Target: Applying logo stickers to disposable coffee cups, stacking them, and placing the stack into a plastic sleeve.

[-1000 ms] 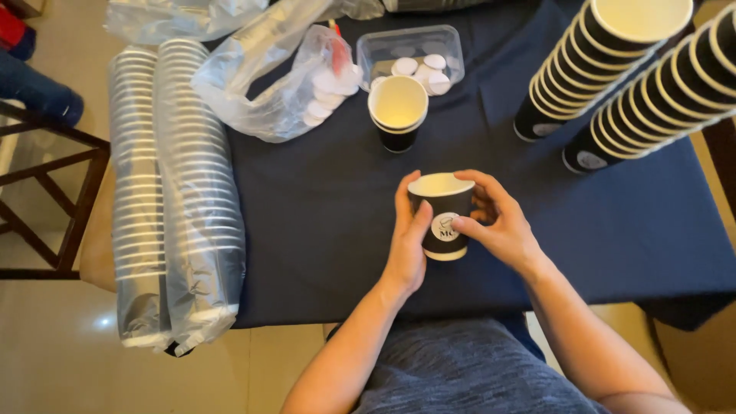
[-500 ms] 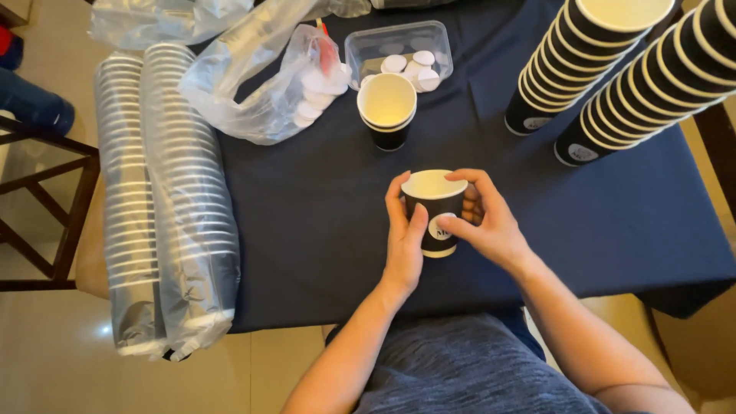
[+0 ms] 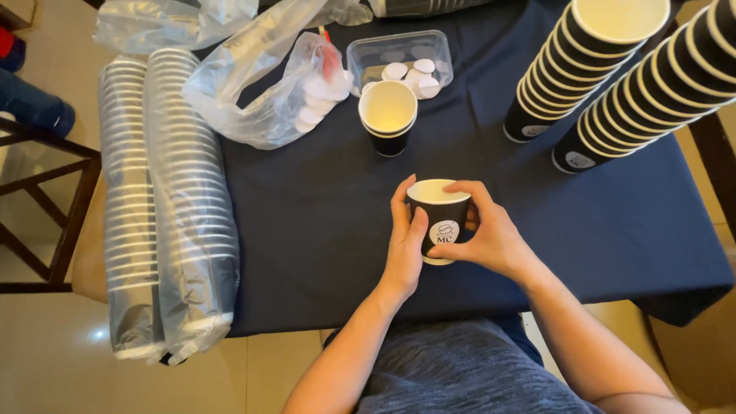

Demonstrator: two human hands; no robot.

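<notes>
Head view shows little change since a moment ago: both hands, left hand (image 3: 405, 244) and right hand (image 3: 491, 238), still clasp the black paper cup (image 3: 438, 221) upright above the near worktop (image 3: 307, 230), so handling continues.

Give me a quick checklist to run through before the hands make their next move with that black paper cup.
1. Cup held by both hands: ok. The left hand and right hand wrap the black paper cup from either side.
2. Cup upright: ok, mouth facing up.
3. Cup empty: cannot tell, the inside is hard to see from this angle.
4. Second cup clear of the hands: ok, it stands apart, further back on the dark blue tablecloth.
5. Round white stickers within reach: ok, some lie in the clear plastic tray.
6. Tall cup stacks stable: cannot tell, they lean at the right.
</notes>
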